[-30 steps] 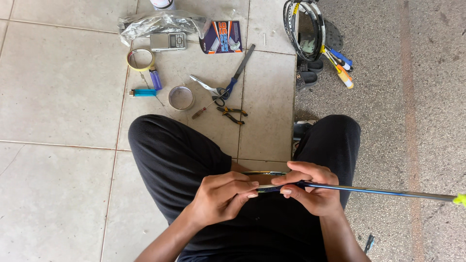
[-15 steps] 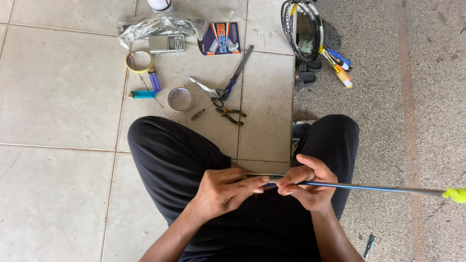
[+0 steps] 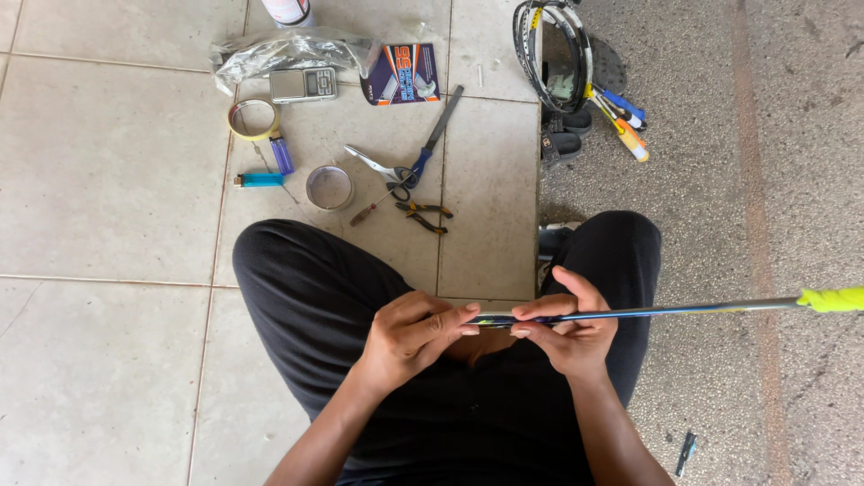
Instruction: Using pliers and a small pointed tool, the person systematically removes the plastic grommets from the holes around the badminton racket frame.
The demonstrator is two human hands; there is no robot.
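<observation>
Pale floor tiles [image 3: 108, 171] fill the left of the view, and rough grey concrete [image 3: 792, 180] takes over at 3 o'clock.

A thin dark shaft [image 3: 648, 312] is held level across the lap, above the black trousers [image 3: 306, 288]. The left hand [image 3: 409, 335] is closed on the shaft's near end with thumb and fingertips pinched narrow; the right hand [image 3: 567, 333] is wrapped around it just beside, index finger laid along the top. Compared with a second ago, the two hands have been brought closer, so that their fingertips nearly meet, and the shaft has been tipped slightly, its yellow-wrapped far end [image 3: 832, 299] now carried higher at 3 o'clock. The grip appears to have been tightened around one spot on the shaft; fine work at that spot is judged to be in hand.

Outward, at 12 o'clock beyond the knees, tools are laid on the tiles: pliers [image 3: 425, 216], scissors [image 3: 387, 169], a file [image 3: 443, 126], a small screwdriver [image 3: 367, 212]. At 11 o'clock lie two tape rolls [image 3: 252, 118] [image 3: 329, 187], two lighters [image 3: 258, 180] [image 3: 282, 155], a pocket scale [image 3: 303, 85] and a crumpled plastic bag [image 3: 288, 49]. A printed card packet [image 3: 400, 74] lies beside the scale. At 1 o'clock, rackets [image 3: 551, 49] are stacked, with sandals [image 3: 562, 139] below them. None of these has been moved.
</observation>
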